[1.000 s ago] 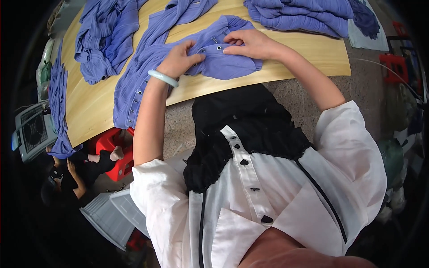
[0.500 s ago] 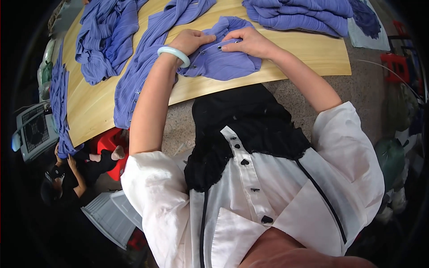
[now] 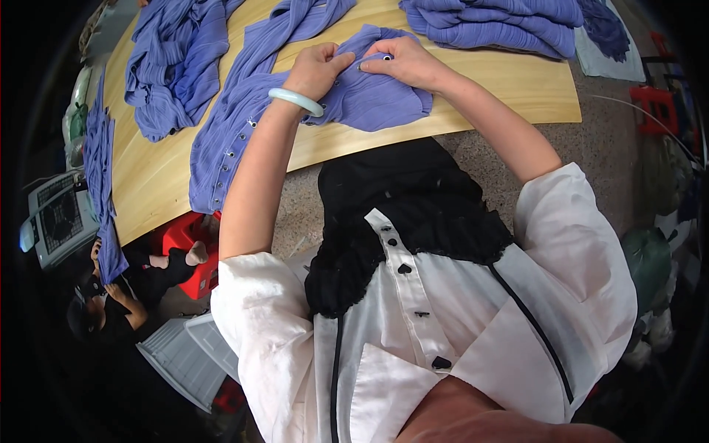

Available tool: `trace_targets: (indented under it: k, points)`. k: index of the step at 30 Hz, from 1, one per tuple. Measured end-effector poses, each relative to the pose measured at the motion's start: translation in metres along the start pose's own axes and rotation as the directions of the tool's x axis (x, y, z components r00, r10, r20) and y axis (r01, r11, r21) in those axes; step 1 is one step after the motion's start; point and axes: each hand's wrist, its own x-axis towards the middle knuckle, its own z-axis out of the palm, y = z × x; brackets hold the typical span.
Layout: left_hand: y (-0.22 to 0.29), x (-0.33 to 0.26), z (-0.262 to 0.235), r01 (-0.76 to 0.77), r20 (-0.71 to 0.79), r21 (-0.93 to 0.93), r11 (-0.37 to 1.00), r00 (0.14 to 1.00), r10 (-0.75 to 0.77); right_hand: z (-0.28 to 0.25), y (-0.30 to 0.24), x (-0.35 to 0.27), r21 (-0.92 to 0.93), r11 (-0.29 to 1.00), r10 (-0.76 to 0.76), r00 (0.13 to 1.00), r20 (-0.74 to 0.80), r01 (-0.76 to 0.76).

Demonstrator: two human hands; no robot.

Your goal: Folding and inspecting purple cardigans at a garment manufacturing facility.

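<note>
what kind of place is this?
Likely a garment workshop: many alike purple pleated garments lie on a wooden table, and both hands work one garment's snap placket.

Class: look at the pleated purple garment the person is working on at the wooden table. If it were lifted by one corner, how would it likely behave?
The purple garment would probably droop: it already lies in soft folds, and one end hangs over the wooden table. It looks thin, so likely light. Both the left hand and right hand pinch it, suggesting it shifts easily.
</note>
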Motion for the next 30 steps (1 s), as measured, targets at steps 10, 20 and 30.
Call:
trace_targets:
  k: [10, 20, 30]
  points:
    - [-0.012, 0.006, 0.002, -0.029, -0.048, -0.040, 0.999, 0.999, 0.027, 0.000, 0.009, -0.001, -0.273, 0.957, -0.126, 0.989, -0.075, 0.101]
    - [0.024, 0.029, 0.006, 0.133, 0.042, 0.299, 0.945, 0.987, -0.152, -0.020, 0.028, -0.006, -0.023, 1.000, -0.011, 0.994, -0.107, 0.008]
    - [0.017, 0.033, 0.013, 0.059, 0.109, 0.100, 0.993, 0.992, -0.070, -0.018, 0.033, 0.001, 0.110, 0.994, -0.012, 0.989, -0.145, 0.028]
